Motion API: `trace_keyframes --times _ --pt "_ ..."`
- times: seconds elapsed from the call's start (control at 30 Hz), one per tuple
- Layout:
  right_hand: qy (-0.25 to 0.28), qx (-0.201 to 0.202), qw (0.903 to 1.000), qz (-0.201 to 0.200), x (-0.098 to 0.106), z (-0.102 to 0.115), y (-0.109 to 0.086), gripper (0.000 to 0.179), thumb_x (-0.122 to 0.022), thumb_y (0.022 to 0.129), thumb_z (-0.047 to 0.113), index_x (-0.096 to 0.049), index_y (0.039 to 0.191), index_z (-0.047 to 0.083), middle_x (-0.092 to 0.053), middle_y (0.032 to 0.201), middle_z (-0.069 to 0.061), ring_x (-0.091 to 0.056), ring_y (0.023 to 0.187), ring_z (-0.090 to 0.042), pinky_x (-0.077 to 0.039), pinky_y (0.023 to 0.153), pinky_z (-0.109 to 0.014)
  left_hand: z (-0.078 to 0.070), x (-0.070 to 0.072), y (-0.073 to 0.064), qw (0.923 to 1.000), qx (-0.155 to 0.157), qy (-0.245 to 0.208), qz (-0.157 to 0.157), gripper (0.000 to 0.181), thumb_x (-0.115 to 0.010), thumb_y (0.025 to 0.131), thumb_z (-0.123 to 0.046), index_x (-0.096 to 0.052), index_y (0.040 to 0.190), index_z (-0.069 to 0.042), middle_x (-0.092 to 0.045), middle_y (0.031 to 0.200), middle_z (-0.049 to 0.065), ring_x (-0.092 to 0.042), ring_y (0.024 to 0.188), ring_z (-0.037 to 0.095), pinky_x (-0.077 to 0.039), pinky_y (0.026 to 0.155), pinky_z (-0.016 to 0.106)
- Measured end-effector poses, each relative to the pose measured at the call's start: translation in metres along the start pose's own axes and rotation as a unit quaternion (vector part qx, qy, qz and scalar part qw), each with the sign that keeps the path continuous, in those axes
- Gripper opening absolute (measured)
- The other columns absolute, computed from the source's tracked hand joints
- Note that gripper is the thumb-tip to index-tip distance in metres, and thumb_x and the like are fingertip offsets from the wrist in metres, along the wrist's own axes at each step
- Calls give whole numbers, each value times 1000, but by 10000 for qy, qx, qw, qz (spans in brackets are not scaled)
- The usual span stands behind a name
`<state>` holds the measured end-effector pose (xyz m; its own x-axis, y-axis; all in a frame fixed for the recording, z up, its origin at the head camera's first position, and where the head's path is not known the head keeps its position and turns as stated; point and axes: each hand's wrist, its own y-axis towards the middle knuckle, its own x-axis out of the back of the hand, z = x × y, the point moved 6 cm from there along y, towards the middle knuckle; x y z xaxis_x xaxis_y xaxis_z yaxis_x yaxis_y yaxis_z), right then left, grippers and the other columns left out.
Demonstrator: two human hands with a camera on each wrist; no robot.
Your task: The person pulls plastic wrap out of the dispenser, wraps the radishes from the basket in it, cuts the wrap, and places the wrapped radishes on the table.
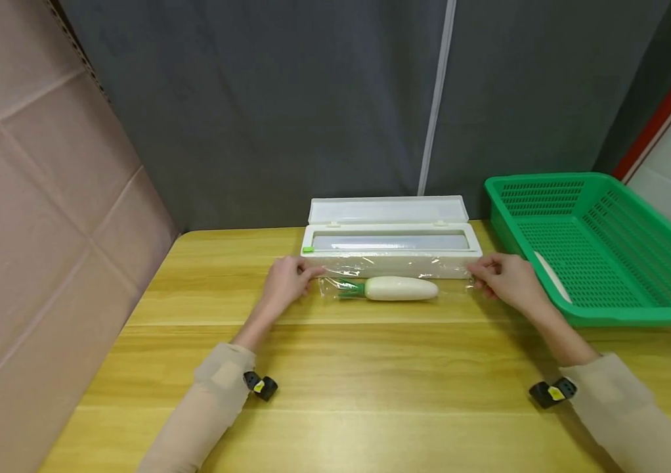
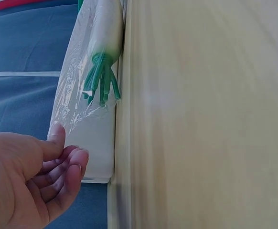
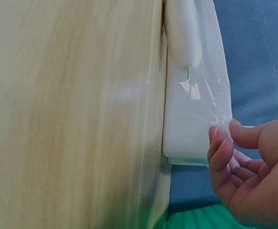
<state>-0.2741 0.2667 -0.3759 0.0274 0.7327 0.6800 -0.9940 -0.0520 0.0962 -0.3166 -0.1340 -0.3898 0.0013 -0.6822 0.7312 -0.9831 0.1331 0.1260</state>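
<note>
A white radish (image 1: 402, 288) with green leaf stalks (image 2: 101, 78) lies crosswise on the table, in front of a white cling film dispenser (image 1: 391, 228) with its lid raised. Clear cling film (image 1: 371, 266) stretches from the dispenser's front to around the radish; whether it passes over or under the radish I cannot tell. My left hand (image 1: 286, 281) pinches the film's left edge between thumb and fingers, beyond the leaf end. At the film's right edge, past the radish's tip, my right hand (image 1: 509, 281) pinches it likewise. Both wrist views show thumb and fingertips beside the film.
A green plastic basket (image 1: 497, 210) stands at the right, close to my right hand, with a long white object (image 1: 553, 277) inside it. A small green slider (image 1: 308, 249) sits on the dispenser's left. Behind the wooden table (image 1: 394, 387) hangs a dark grey curtain (image 1: 264, 118).
</note>
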Motion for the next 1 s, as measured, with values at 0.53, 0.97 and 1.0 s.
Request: trace_keyframes --times 0.53,0.97,1.0 --pt "-63 240 9985 -491 8 14 1 38 -56 105 31 -62 108 -6 -70 73 -9 -64 56 -29 -49 49 -29 -1 20 -2 9975 -271 79 -643 12 -67 97 -12 -71 93 -2 -68 82 8 -60 73 20 -50 69 33" --pt "-42 406 9977 -537 4 36 10 32 -56 104 28 -63 109 -3 -70 77 -12 -62 57 -24 -46 52 -26 -6 29 -2 9908 -893 -354 -952 11 -68 92 -2 -68 101 4 -64 95 15 -61 87 26 -54 79 36" --pt "-28 424 9976 -538 3 39 11 32 -56 104 28 -63 108 -3 -70 77 -11 -62 56 -24 -46 51 -26 -6 29 -2 9907 -902 -371 -950 12 -69 93 -3 -68 102 4 -63 97 15 -61 88 27 -54 80 37"
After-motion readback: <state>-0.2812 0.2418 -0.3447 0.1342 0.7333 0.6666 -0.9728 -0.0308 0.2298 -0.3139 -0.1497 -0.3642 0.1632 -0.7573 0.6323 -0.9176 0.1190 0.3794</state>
